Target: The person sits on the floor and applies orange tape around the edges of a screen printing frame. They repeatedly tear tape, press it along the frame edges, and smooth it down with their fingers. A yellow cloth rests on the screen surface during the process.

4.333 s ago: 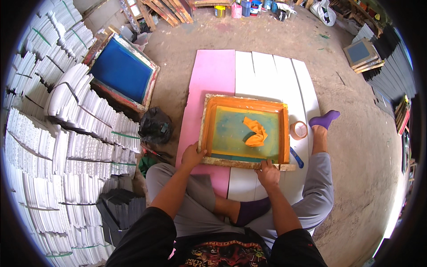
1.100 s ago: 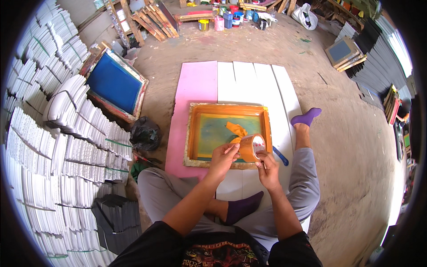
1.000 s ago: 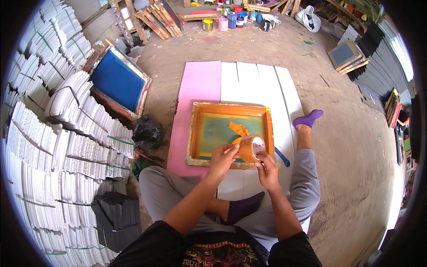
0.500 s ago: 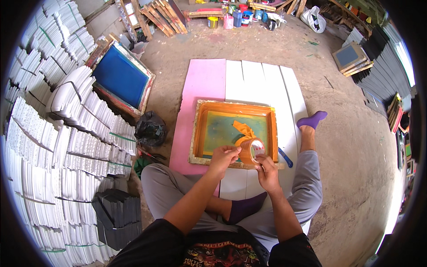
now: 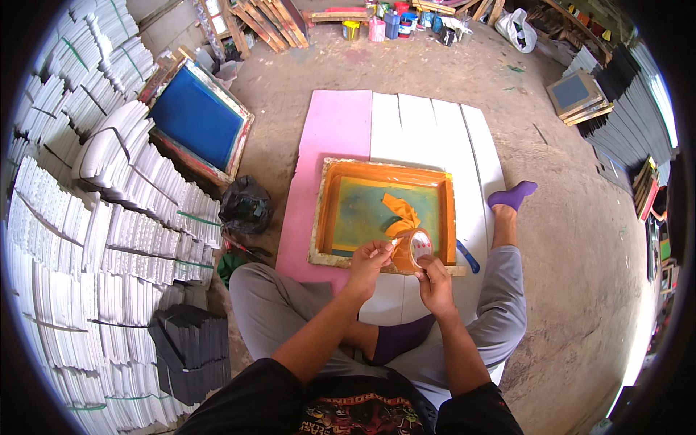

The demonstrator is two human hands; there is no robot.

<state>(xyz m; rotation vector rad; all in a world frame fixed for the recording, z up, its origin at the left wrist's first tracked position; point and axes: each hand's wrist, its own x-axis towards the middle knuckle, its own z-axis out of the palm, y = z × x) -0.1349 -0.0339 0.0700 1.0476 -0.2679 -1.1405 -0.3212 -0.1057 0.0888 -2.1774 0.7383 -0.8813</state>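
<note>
My right hand grips a roll of brown packing tape by its near rim, the cardboard core facing right. At the roll's left side my left hand is closed, thumb and fingertips pinching what looks like the loose end of the tape. Both hands are over the near edge of a wooden screen-printing frame, whose inner sides are orange-brown and whose mesh is greenish. A crumpled orange-yellow strip lies on the mesh, just beyond the roll. A blue utility knife rests right of the frame.
Under the frame lie a pink sheet and white sheets. Bundled white stacks line the left, near a black plastic bag and a blue screen. Paint containers stand far off. My legs flank the work area.
The roll has turned a little in my right hand. My left hand has shifted slightly right, staying pinched beside the roll. The view has also moved slightly.
</note>
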